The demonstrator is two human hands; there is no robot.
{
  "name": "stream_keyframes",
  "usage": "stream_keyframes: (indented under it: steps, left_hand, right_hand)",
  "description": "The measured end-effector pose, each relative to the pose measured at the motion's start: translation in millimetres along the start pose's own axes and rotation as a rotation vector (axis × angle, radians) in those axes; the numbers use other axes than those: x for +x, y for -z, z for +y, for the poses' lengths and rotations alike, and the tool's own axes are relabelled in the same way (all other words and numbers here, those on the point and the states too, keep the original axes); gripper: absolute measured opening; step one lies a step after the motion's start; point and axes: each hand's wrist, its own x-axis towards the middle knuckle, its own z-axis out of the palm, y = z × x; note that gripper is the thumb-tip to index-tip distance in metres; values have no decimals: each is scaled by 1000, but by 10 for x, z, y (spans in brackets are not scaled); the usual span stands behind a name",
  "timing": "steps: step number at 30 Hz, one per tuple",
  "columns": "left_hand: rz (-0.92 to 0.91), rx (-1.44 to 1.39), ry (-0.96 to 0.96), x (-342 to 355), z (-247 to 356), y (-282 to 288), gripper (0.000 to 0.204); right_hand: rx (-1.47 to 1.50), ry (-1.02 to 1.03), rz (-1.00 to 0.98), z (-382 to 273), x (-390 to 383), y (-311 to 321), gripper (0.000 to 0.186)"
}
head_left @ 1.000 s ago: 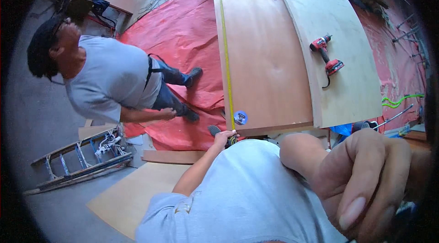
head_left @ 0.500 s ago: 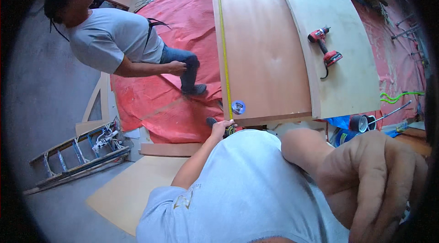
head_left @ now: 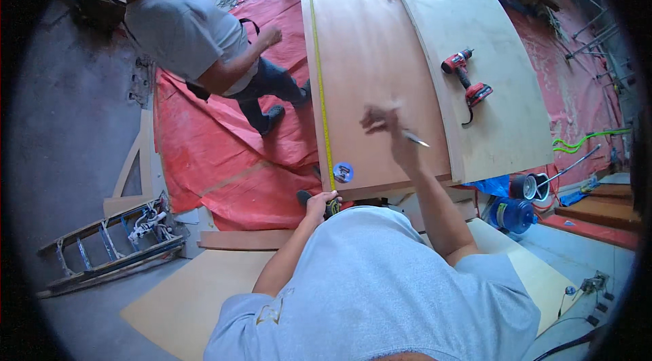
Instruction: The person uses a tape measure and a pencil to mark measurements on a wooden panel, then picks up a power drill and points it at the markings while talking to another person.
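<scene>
A co-worker [head_left: 197, 42] stands on the red tarp [head_left: 224, 150] at the left. The left hand [head_left: 319, 203] grips the tape measure [head_left: 322, 89], which runs yellow along the plywood sheet's [head_left: 380, 55] left edge. The right hand [head_left: 384, 123] pinches a pencil [head_left: 414, 138] in its fingers over the sheet, and a red drill [head_left: 465, 82] lies further right.

Yellow tape measure [head_left: 322, 89], red-and-black drill [head_left: 465, 82], pale brown plywood sheet [head_left: 380, 55], red tarp [head_left: 204, 150], blue water jug [head_left: 513, 215]

Right hand [head_left: 386, 123] stretched forward, fingers pinched — left hand [head_left: 319, 203] low, fist clenched.
</scene>
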Motion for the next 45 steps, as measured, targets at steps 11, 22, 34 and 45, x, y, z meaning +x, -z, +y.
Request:
stream_keyframes:
  steps: [11, 22, 34, 45]
  left_hand:
    - [59, -53, 62, 68, 12, 22, 19]
    - [89, -61, 47, 63, -20, -14, 17]
    - [91, -100, 57, 71, -46, -15, 17]
    - [92, -101, 49, 115, -78, -4, 18]
  right_hand:
    - [-451, -82, 41, 1657, -1144, 382, 24]
    - [169, -451, 100, 1956, -1028, 661, 27]
    - [253, -497, 92, 1914, -993, 677, 29]
    - [180, -514, 124, 1874, -973, 639, 30]
